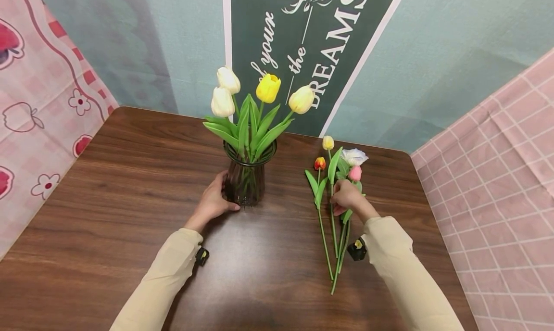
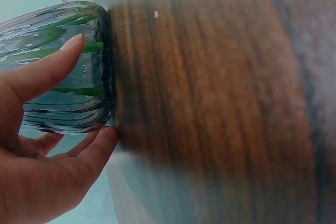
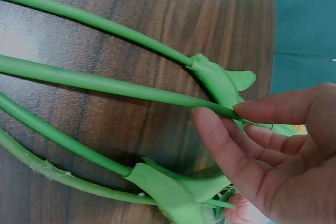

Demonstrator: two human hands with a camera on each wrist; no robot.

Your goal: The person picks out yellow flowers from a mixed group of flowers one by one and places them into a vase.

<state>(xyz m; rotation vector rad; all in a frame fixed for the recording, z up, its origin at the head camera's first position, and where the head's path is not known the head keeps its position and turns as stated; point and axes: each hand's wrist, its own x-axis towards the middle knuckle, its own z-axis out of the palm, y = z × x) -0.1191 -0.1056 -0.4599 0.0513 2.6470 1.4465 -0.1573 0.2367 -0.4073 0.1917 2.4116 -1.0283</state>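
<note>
A dark-tinted glass vase [image 1: 245, 184] stands upright on the table, holding white, pale yellow and yellow tulips [image 1: 268, 88] with green leaves. My left hand [image 1: 213, 202] grips it low on its left side; the thumb [image 2: 63, 61] lies across the glass in the left wrist view. Off to the right, my right hand [image 1: 351, 198] pinches the stem [image 3: 121, 88] of a small yellow tulip [image 1: 328, 143] between thumb and fingers. Beside it lie a red-orange tulip [image 1: 320, 164], a pink tulip [image 1: 355, 173] and a pale lilac-white flower [image 1: 355, 156], partly hidden by the hand.
The brown wooden table [image 1: 108, 215] ends at a blue-grey curtain [image 1: 190, 47] with a dark lettered panel [image 1: 303, 42]. A pink checked cloth [image 1: 502, 191] hangs along the right and a fruit-patterned cloth [image 1: 39, 114] along the left.
</note>
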